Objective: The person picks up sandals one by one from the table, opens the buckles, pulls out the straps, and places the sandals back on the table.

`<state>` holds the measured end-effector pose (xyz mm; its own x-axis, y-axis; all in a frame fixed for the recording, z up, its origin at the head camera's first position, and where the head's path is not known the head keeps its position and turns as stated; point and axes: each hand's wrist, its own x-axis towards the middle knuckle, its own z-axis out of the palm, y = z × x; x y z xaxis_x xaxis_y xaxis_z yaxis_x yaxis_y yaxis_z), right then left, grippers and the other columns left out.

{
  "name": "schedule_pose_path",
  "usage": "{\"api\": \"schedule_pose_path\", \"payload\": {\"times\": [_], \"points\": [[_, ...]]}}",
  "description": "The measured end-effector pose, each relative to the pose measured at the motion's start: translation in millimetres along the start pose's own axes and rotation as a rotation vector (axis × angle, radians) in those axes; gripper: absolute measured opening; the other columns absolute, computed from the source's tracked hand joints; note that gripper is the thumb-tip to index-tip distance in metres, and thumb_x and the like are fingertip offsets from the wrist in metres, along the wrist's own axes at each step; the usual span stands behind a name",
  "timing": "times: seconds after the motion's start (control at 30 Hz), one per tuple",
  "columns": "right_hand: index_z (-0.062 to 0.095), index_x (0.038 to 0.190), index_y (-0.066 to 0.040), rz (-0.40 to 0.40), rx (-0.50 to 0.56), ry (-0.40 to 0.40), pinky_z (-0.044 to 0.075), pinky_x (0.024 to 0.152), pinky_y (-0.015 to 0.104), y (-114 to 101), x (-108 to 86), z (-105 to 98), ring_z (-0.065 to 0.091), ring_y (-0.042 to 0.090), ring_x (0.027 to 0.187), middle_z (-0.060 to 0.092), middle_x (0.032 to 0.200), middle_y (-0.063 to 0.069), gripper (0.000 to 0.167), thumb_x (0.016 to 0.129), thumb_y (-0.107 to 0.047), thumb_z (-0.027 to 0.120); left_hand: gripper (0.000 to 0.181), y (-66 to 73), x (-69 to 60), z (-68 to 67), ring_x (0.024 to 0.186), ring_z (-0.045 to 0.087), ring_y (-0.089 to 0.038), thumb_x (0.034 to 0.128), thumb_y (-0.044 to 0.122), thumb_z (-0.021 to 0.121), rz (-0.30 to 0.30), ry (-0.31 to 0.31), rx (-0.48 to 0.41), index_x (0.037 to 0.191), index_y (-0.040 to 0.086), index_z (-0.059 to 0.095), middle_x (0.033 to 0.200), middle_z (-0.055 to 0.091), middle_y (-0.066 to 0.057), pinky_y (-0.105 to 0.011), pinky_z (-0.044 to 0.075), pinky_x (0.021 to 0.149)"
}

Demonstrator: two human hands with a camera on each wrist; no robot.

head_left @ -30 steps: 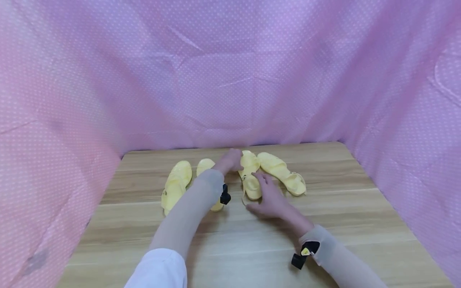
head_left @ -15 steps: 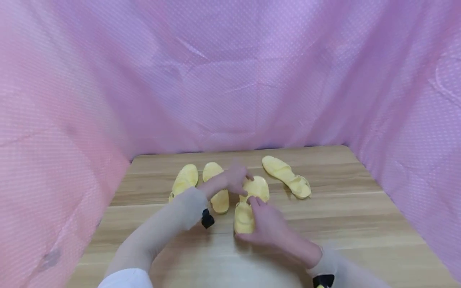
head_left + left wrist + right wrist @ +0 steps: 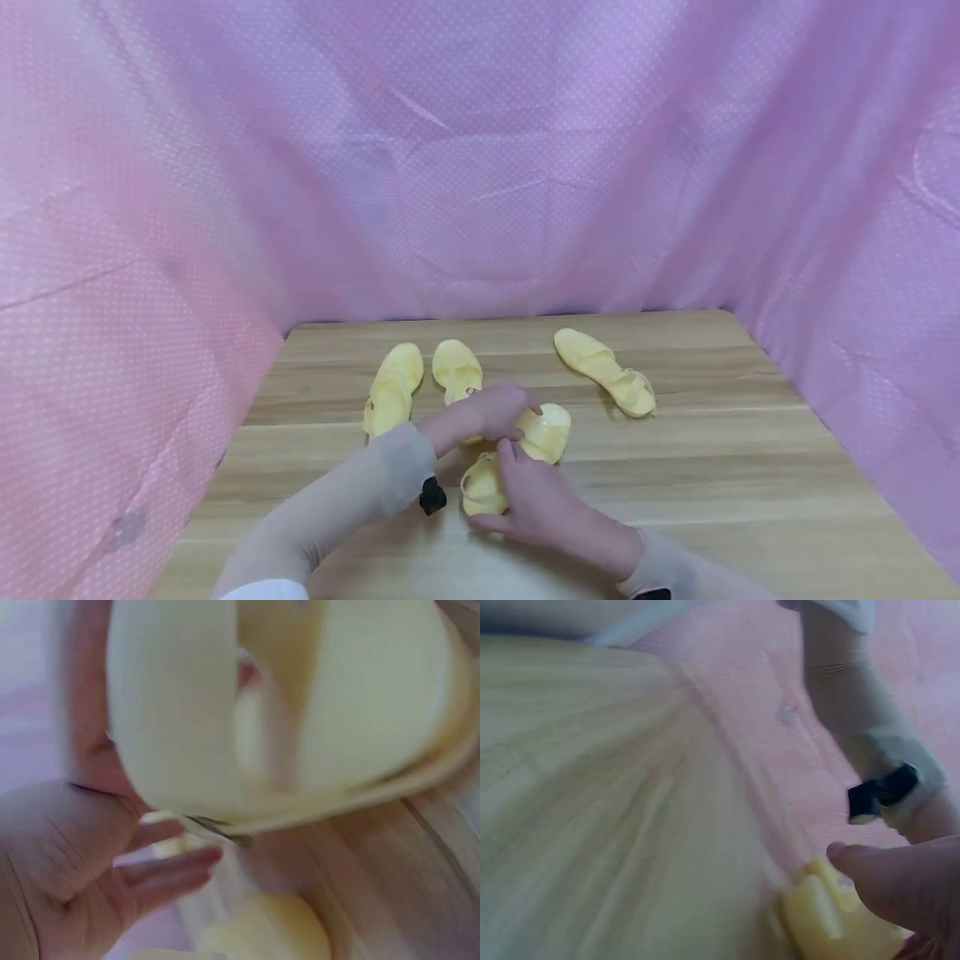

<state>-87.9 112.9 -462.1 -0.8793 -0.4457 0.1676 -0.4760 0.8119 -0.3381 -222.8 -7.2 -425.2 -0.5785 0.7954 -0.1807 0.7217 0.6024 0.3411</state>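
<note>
One yellow sandal (image 3: pixel 546 433) lies slanted near the middle of the table, between both hands. Its front part is at the left hand (image 3: pixel 495 412), whose fingers hold it; in the left wrist view the sandal (image 3: pixel 172 705) fills the top, with the left hand (image 3: pixel 82 855) around its side. The right hand (image 3: pixel 543 504) grips the heel part of the same sandal, thumb on the near side. In the right wrist view the right hand (image 3: pixel 911 881) has its thumb beside the yellow heel (image 3: pixel 840 930). The fingers' undersides are hidden.
Two yellow sandals, one at left (image 3: pixel 393 387) and another (image 3: pixel 456 367) partly behind the left hand, lie on the wooden table (image 3: pixel 712 500). A further sandal (image 3: pixel 603 371) lies slanted at the right. Pink dotted cloth (image 3: pixel 510 167) surrounds the table.
The held sandal has come toward the person, away from the right-hand sandal, and turned so its heel points left. Both hands have moved nearer the body with it.
</note>
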Motion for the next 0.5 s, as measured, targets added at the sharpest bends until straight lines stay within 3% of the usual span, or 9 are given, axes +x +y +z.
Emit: {"api": "schedule_pose_path", "payload": {"times": [0.07,0.17,0.23,0.3,0.37,0.5], "points": [[0.057,0.126,-0.004,-0.010,0.025,0.007,0.056,0.063,0.029,7,2.7,-8,0.063,0.013,0.076,0.065,0.095,-0.001,0.078,0.085,-0.065,0.081,0.035,0.5,-10.3,-2.8,0.123,0.070,-0.022,0.0985,0.017,0.073,-0.031,0.099,-0.033,0.133,0.010,0.072,0.133,0.075,-0.006,-0.032,0.058,0.104],[0.069,0.117,-0.008,-0.068,0.128,0.055,0.057,0.070,0.027,17,13.2,-21,0.064,0.013,0.082,0.068,0.100,0.000,0.046,0.096,-0.049,0.076,0.020,-3.7,-37.1,-6.2,0.095,0.078,-0.017,0.0979,0.013,0.072,-0.069,0.273,-0.174,0.116,0.008,0.078,0.109,0.082,-0.006,-0.027,0.063,0.083],[0.074,0.111,-0.009,-0.143,0.193,0.077,0.059,0.074,0.025,24,22.3,-26,0.067,0.013,0.085,0.071,0.101,0.001,0.025,0.100,-0.031,0.075,0.012,-5.6,-59.3,-3.8,0.076,0.074,-0.011,0.0960,0.012,0.073,-0.101,0.332,-0.270,0.105,0.008,0.081,0.093,0.082,-0.003,-0.024,0.061,0.068],[0.078,0.107,-0.009,-0.203,0.243,0.054,0.060,0.074,0.022,31,29.3,-31,0.067,0.009,0.084,0.074,0.098,0.000,0.012,0.100,-0.017,0.074,0.010,-5.7,-77.5,3.5,0.065,0.068,-0.006,0.0936,0.010,0.074,-0.108,0.337,-0.348,0.098,0.007,0.082,0.085,0.081,-0.002,-0.022,0.057,0.058],[0.080,0.104,-0.009,-0.245,0.260,-0.002,0.060,0.073,0.019,34,34.2,-30,0.066,0.003,0.082,0.074,0.093,-0.002,0.008,0.098,-0.010,0.074,0.010,-5.2,-93.7,14.8,0.063,0.065,-0.002,0.0925,0.013,0.076,-0.139,0.302,-0.400,0.097,0.008,0.084,0.084,0.081,-0.001,-0.020,0.056,0.056],[0.079,0.095,-0.012,-0.273,0.267,-0.094,0.057,0.068,0.013,36,38.1,-27,0.061,-0.006,0.077,0.073,0.086,-0.005,0.005,0.095,-0.007,0.077,0.015,-5.2,-107.9,36.0,0.070,0.068,0.001,0.0898,0.019,0.082,-0.154,0.297,-0.479,0.097,0.006,0.084,0.086,0.082,-0.003,-0.017,0.057,0.063]]}}
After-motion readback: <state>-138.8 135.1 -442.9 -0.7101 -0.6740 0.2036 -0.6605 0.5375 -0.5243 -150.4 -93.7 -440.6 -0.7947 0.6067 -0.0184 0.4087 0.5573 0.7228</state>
